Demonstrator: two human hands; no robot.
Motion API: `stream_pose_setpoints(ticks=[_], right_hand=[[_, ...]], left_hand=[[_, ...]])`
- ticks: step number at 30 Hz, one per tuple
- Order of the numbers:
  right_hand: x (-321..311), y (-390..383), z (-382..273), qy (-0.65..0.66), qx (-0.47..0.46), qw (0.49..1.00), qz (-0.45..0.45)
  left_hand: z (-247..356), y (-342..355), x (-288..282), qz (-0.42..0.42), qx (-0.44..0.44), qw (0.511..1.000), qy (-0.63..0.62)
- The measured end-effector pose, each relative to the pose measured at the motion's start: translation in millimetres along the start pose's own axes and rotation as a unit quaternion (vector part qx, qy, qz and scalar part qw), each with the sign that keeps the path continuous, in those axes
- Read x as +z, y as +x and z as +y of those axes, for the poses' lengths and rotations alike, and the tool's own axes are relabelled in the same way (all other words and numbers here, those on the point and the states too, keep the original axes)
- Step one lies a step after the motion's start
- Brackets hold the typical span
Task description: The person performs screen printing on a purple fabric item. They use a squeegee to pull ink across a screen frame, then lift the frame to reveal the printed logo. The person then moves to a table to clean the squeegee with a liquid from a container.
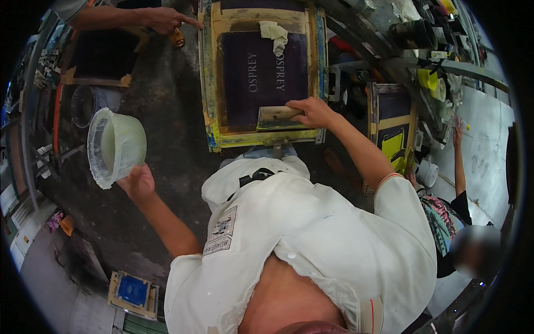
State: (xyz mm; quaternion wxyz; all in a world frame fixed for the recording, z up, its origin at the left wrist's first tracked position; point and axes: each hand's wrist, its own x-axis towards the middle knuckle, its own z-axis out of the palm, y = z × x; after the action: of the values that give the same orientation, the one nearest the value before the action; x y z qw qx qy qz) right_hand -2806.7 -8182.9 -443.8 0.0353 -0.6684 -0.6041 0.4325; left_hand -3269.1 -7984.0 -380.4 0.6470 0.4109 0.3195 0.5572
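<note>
My left hand (138, 181) grips a translucent plastic tub (129, 146) by its lower end, tipped on its side with the mouth facing left. Pale residue coats the tub's rim and inside. At the near end of a screen printing frame (210, 89), my right hand (315, 113) is closed on a squeegee (276, 118), which lies across the dark mesh (239, 106). Pale lettering shows on the mesh. A crumpled off-white rag (274, 34) rests on the far part of the screen. Yellow and blue ink stains mark the frame's edges.
Another person's hand (167, 20) points toward the frame from the far left. A second dark screen (103, 55) and a clear tub (83, 106) stand at left. More screens (394, 108) lean at right, near another person (445, 222). A metal rail (445, 65) crosses the upper right.
</note>
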Motion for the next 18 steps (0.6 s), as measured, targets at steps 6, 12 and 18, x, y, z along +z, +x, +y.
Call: stream_pose_setpoints(ticks=[6,12,18], right_hand=[[-16,35,18,0.084,0.038,0.991,-0.102],[-21,60,24,0.249,0.018,0.959,-0.132],[-15,91,-20,0.139,-0.030,0.988,-0.057]], left_hand=[[-2,-1,6,0.016,0.009,1.000,0.008],[8,0,2,0.013,0.001,1.000,-0.020],[6,1,21,0.032,0.001,0.999,-0.043]])
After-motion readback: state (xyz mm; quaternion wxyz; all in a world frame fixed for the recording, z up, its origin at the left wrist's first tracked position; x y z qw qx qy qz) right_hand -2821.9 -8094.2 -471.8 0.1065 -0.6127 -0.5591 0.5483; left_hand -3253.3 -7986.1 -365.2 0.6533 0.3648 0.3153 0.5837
